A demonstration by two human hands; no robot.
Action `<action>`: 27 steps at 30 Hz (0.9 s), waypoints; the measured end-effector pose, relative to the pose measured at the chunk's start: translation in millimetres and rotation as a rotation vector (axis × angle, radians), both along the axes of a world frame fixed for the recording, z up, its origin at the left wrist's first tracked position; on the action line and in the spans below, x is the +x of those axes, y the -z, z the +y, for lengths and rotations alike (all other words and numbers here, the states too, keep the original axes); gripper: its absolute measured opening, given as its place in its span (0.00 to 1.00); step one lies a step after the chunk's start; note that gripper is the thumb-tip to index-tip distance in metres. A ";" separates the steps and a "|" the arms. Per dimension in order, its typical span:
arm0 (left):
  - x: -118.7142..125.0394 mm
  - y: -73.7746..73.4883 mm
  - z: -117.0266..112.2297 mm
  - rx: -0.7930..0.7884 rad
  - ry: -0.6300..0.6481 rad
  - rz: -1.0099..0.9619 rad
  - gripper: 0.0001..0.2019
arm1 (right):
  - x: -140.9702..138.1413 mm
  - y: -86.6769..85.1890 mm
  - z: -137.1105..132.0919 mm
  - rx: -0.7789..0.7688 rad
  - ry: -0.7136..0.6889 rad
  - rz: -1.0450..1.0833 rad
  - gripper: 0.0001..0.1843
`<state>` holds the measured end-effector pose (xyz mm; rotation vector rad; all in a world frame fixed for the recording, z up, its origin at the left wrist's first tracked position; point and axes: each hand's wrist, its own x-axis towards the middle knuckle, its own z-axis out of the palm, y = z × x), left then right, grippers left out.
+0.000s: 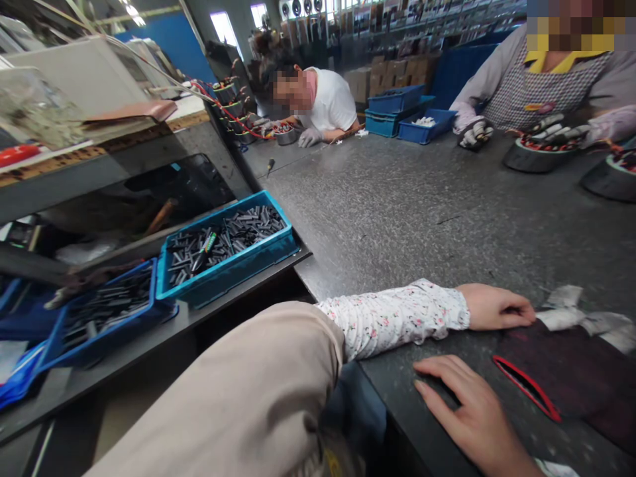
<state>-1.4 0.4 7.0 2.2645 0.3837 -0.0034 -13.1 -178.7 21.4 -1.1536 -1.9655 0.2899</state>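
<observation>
My left hand (497, 308) comes in from the left in a floral sleeve. Its fingers are curled, and their tips meet the edge of a crumpled grey-white cloth (566, 311), perhaps a glove; whether they pinch it is hard to see. Below it, my right hand (472, 411) rests low over the tabletop's near edge, fingers stretched and thumb apart, holding nothing. To the right of both hands lies a dark maroon cloth piece (571, 371) with a red-edged opening, partly beneath the grey-white cloth.
Blue bins (226, 281) of short black tubes stand left, one with a green-labelled marker (206, 248). A screwdriver (270, 165) lies on the dark table (397, 212). Across it, two people handle wired round motor parts (539, 154); blue trays (424, 129) stand between them.
</observation>
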 end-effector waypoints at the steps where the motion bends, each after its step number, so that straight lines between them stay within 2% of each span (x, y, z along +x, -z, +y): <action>1: -0.1 -0.5 -0.1 0.004 -0.002 0.001 0.12 | -0.2 -0.6 0.1 -0.001 0.001 0.002 0.10; 12: 1.5 1.3 -0.1 0.004 -0.014 0.011 0.11 | -0.7 -3.5 1.6 0.018 0.009 -0.006 0.13; 22: 3.6 8.2 1.4 0.007 -0.019 -0.035 0.12 | 1.3 1.9 0.1 -0.008 -0.004 -0.005 0.10; 27: 2.1 3.7 0.9 0.013 -0.014 -0.016 0.13 | 1.0 0.3 0.1 0.007 -0.004 -0.006 0.09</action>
